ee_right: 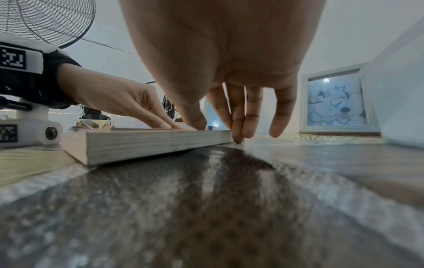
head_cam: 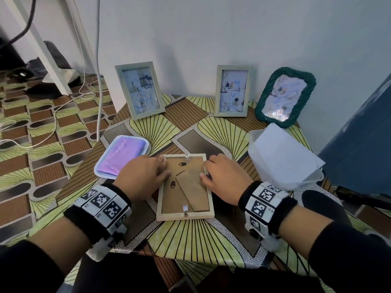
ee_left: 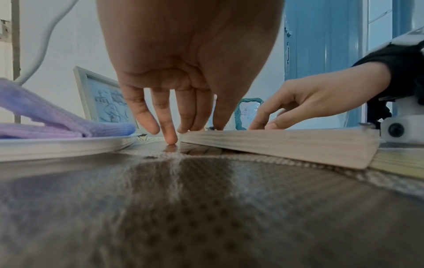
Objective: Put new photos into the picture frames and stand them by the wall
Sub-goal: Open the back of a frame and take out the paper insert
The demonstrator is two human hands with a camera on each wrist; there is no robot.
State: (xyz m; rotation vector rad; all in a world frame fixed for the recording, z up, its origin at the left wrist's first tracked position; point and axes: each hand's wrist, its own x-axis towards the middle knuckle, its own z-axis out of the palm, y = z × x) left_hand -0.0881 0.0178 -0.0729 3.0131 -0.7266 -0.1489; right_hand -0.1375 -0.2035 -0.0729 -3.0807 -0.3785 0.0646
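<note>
Standing against the wall already are three filled frames — the pale frame on the left [head_cam: 139,90], a second pale frame [head_cam: 232,92] and a green woven frame [head_cam: 284,97] at the right, each showing a picture, so that share of the job looks done. One wooden frame [head_cam: 185,187] is left: it lies face down on the patterned table [head_cam: 211,240] between the hands, its brown backing board and folded stand uppermost, metal tabs at top and bottom. Whether a new photo is already under the board cannot be told; by my reading the backing is being dealt with, and turning it over and propping it by the wall is not yet done.

Going left to right: a white tray [head_cam: 99,171] holding a folded lilac cloth [head_cam: 124,155] sits just beside the left hand [head_cam: 143,176], whose fingers are straight, tips on the frame's left edge and one on the table, gripping nothing. The right hand [head_cam: 226,176] mirrors it on the right edge, fingers extended, thumb on the backing, likewise holding nothing. Further right a clear plastic tub [head_cam: 313,178] with white paper [head_cam: 283,151] in it stands near — it and the tray hem in the working space, while the gap between the two pale frames seems free for the last one.
</note>
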